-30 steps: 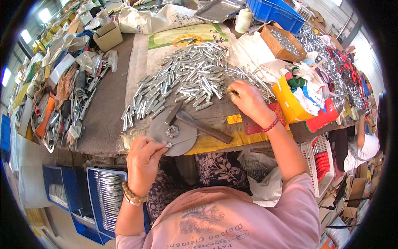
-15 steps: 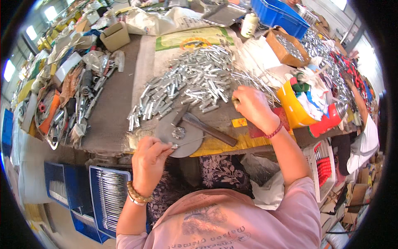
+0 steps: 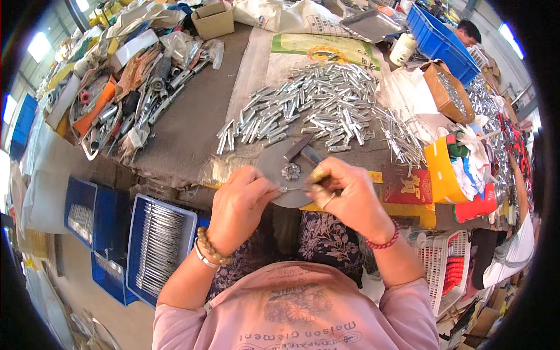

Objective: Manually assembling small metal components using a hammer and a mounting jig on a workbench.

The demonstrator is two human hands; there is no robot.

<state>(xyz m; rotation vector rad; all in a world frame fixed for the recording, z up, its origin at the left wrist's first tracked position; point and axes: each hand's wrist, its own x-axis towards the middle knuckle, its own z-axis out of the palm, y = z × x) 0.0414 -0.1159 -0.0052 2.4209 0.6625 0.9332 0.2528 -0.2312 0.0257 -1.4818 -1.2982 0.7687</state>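
Note:
My left hand (image 3: 240, 198) is closed in a pinch on one end of a thin metal rod (image 3: 295, 189), where a small silver fitting shows. My right hand (image 3: 352, 189) pinches near the rod's other end, its fingertips partly covering it. The rod lies level over the near part of a round grey plate (image 3: 296, 200). On that plate sit a small silver flower-shaped metal piece (image 3: 290, 171) and a hammer's head (image 3: 298, 149). My right hand hides most of the hammer's handle.
Beyond the plate spreads a heap of short silver tubes (image 3: 315, 105), with loose thin rods (image 3: 402, 137) to its right. A yellow container (image 3: 441, 169) and red bottle (image 3: 475, 209) stand at right. Tools (image 3: 128, 99) crowd the left. Blue bins (image 3: 139, 245) of metal rods stand below the table's left edge.
My right hand has come left and nearer from beside the loose rods and now pinches the thin rod opposite my left hand. The view has shifted, moving the table scene rightward.

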